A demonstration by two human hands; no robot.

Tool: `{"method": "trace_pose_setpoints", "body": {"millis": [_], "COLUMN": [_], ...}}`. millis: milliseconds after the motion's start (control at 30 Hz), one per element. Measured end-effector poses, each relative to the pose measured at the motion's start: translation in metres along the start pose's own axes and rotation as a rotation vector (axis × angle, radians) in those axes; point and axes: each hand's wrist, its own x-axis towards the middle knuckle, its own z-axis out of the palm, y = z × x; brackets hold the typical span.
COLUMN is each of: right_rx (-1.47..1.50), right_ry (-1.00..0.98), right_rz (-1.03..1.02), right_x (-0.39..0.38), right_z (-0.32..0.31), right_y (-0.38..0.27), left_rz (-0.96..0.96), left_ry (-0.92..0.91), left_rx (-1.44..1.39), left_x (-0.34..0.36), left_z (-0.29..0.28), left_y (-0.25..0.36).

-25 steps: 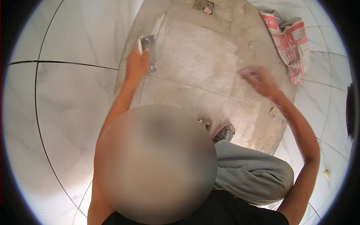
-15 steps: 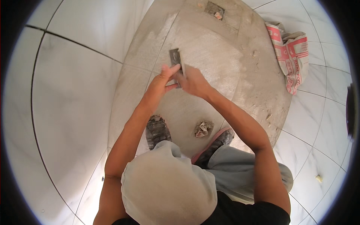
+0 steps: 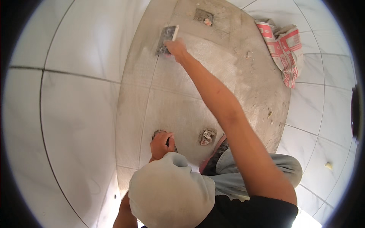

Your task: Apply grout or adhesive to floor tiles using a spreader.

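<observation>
My right hand (image 3: 176, 48) grips a rubber-faced float (image 3: 164, 38) with a pale edge, on the grout-smeared floor tiles (image 3: 186, 95) at the upper middle. My left hand (image 3: 162, 144) is low in the middle, fingers curled over something dark at my left shoe, just beyond my grey-clad knee (image 3: 171, 193); what it holds is unclear. To its right is a small square recess stuffed with crumpled material (image 3: 207, 136), beside my pink-edged, smeared shoe (image 3: 215, 157). A second square recess (image 3: 203, 17), with rubble in it, lies beyond the float.
A crumpled red-and-white paper sack (image 3: 279, 51) lies along the right edge of the floor. White veined wall tiles (image 3: 76, 125) rise on both sides. Crumbs of debris dot the right part of the floor, and a dark object (image 3: 355, 114) is at the far right rim.
The float passed from my left hand to my right, which has carried it forward to the upper floor. My left hand has dropped back to my left shoe.
</observation>
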Motion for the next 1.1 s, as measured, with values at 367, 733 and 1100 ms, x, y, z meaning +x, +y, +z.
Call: {"method": "trace_pose_setpoints", "body": {"millis": [367,733,1100], "right_rx": [-1.025,-1.126,-0.363], "right_ry": [-0.451,-0.415,-0.152], "right_rz": [-0.120,-0.419,-0.040], "right_x": [0.076,0.070,0.243], "right_z": [-0.177,-0.164,-0.128], "right_y": [-0.164,-0.207,-0.128], "left_rz": [0.332,-0.083,-0.309], "left_ry": [0.257,0.122,0.480], "left_rx": [0.011,0.071,0.169], "left_x": [0.015,-0.010,-0.007], "left_z": [0.022,-0.006,-0.011], "left_y": [-0.008,-0.018,-0.019]}}
